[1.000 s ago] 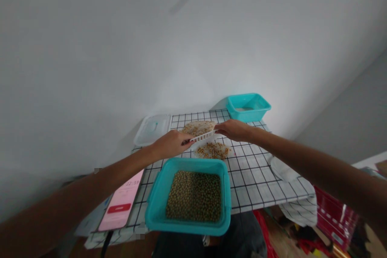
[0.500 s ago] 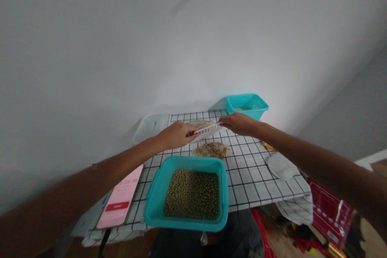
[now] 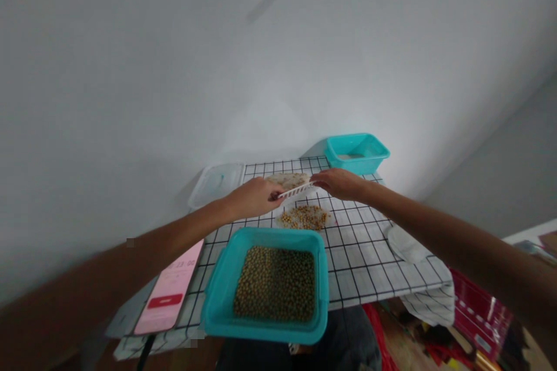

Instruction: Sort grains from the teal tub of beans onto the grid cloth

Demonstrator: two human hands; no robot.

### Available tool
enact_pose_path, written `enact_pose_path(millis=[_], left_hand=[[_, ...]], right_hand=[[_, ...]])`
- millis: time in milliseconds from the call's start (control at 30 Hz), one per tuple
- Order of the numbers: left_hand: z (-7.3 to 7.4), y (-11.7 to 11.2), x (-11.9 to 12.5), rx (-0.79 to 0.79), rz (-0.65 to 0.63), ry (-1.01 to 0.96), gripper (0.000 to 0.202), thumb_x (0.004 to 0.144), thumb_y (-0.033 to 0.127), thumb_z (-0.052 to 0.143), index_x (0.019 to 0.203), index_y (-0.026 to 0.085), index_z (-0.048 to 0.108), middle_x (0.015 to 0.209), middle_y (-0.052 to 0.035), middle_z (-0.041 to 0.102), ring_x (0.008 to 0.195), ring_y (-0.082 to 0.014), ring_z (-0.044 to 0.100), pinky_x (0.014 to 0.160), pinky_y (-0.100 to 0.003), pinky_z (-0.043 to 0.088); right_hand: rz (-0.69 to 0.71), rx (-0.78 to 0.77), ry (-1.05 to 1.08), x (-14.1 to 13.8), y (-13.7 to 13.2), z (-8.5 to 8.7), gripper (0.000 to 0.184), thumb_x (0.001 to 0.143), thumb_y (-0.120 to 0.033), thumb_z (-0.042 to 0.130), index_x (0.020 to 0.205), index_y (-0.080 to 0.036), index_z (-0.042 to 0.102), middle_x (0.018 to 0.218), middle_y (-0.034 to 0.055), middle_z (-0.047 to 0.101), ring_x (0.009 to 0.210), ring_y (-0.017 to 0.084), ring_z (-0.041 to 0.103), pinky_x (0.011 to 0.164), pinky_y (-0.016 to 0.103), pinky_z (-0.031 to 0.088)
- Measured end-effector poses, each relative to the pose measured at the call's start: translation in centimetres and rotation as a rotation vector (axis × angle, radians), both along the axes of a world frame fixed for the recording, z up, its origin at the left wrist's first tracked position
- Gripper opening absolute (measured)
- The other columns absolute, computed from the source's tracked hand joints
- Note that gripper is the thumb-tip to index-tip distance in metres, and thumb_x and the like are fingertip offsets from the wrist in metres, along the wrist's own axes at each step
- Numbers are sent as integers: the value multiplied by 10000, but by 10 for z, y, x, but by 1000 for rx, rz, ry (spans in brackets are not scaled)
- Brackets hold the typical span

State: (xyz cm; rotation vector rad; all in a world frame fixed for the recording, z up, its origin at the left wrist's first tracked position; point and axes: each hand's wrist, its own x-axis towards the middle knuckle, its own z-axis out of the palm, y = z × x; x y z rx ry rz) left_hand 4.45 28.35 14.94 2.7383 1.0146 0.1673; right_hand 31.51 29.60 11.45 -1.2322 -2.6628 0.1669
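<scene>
My left hand [image 3: 260, 196] and my right hand [image 3: 337, 183] are both closed on opposite ends of a white slotted plastic tray [image 3: 296, 190], held tilted above the table. Its inside is mostly hidden from me. Just behind it lies a pale, clumpy heap [image 3: 285, 179] that I cannot name. Below the tray, a small pile of yellow beans [image 3: 304, 217] rests on what looks like clear film. Closest to me stands a teal plastic bin [image 3: 265, 333] holding many round, tan-green beans [image 3: 276, 284].
At the back right stands another teal bin [image 3: 359, 163] with a little pale stuff inside. A clear lid [image 3: 217, 184] lies back left. A phone with a pink screen [image 3: 169, 295] is at the left, and a white round item [image 3: 407, 243] at the right. A checked cloth [image 3: 357, 255] covers the table.
The slotted tray has tipped, so its slotted side looks narrower. My right hand has come slightly down and left; my left hand has shifted a little. The view has moved slightly.
</scene>
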Motion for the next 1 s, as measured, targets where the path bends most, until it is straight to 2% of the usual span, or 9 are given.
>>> enact_pose_path(millis=[267,467,633,767,867,1000], left_hand=[[-3,-9,-13,-83,-10,-2,288,885,330,474,946,225,734,582,6,634,490,-97,515,513,-238,324],[-3,-18,-13,-103,-21,-11,298,892,339,481,1015,229,729,690,-23,708,561,-114,575,555,-235,360],[-5,-21,-15,-93,-22,-30,300,894,339,480,1025,223,724,711,-35,719,571,-119,574,553,-235,357],[3,-17,-18,-55,11,-65,304,890,369,481,1022,231,718,754,-37,730,612,-129,594,576,-244,377],[10,-11,-18,-41,41,-110,307,890,359,477,1033,220,711,803,-43,742,652,-134,612,602,-250,396],[12,-6,-5,-50,-10,-78,285,886,328,475,975,200,713,788,-38,740,639,-128,605,595,-244,392]], right_hand=[[16,-29,-36,-8,-17,3,289,964,-268,389,1115,-197,625,995,113,699,872,200,618,701,316,402],[-16,-41,-60,-7,-34,5,309,954,-256,395,1149,-188,624,1001,125,699,884,204,619,717,325,405],[-15,-40,-69,-16,-33,7,313,920,-292,474,1194,-220,607,1017,110,700,877,197,623,711,313,403],[-47,-29,-68,-23,-30,15,278,944,-277,424,1097,-222,650,949,97,711,810,178,624,661,292,380],[-85,-10,-64,-22,-28,23,303,956,-295,399,1100,-191,644,939,118,706,786,179,619,646,293,368],[-117,-22,-83,-15,-25,26,289,947,-292,416,1084,-198,653,915,108,708,776,175,622,626,279,367]])
